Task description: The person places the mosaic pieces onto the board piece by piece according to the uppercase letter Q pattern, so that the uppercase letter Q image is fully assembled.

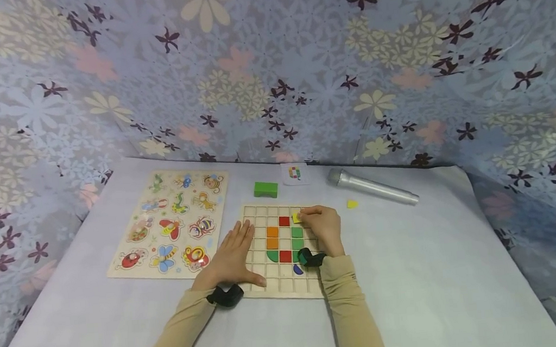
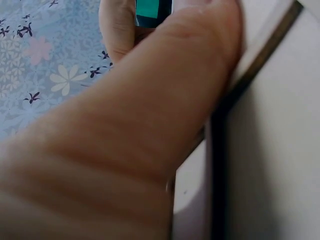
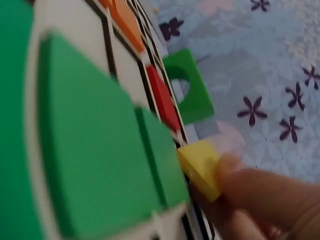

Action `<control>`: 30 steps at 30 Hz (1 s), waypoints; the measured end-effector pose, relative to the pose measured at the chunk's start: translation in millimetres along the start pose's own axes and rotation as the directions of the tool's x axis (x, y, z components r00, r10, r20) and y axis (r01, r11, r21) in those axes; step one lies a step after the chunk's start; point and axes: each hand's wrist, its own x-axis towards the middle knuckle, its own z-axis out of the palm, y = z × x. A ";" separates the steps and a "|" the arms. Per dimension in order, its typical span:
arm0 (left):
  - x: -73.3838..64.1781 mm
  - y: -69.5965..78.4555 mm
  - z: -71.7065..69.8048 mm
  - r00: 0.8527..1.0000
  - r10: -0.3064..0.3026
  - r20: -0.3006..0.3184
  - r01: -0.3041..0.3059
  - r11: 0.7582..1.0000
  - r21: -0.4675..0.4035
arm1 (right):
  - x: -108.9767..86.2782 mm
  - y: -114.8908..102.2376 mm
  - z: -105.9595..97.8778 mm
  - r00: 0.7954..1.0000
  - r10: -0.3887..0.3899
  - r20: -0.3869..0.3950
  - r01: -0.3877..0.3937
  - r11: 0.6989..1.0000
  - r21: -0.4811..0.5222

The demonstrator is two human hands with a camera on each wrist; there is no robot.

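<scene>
My right hand pinches a small yellow tile between thumb and fingers at the upper right part of a wooden grid board. In the grid lie red tiles, orange tiles and green tiles, with a rounded green tile at the lower left of the group. A purple half-round piece lies lower on the board. My left hand rests with straight, spread fingers on the board's left edge; its thumb fills much of the left wrist view.
A wooden insect puzzle lies left of the board. Behind it stand a green arch block and a pattern card. To the right are a silver microphone and another yellow piece. A flowered cloth hangs behind the table.
</scene>
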 end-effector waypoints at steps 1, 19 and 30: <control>0.1 0.2 -0.6 1.000 -0.004 0.000 0.004 1.000 0.001 | -0.7 -0.2 1.9 1.000 -0.015 -0.007 0.015 1.000 -0.018; -2.2 3.4 -4.0 1.000 0.003 -0.005 -0.003 1.000 -0.006 | 5.5 8.0 -17.1 0.998 0.000 -0.059 0.005 0.996 0.085; -4.5 5.7 -5.4 1.000 0.000 -0.004 0.000 1.000 -0.007 | 25.2 47.1 -73.1 0.994 0.023 -0.103 -0.014 0.996 0.089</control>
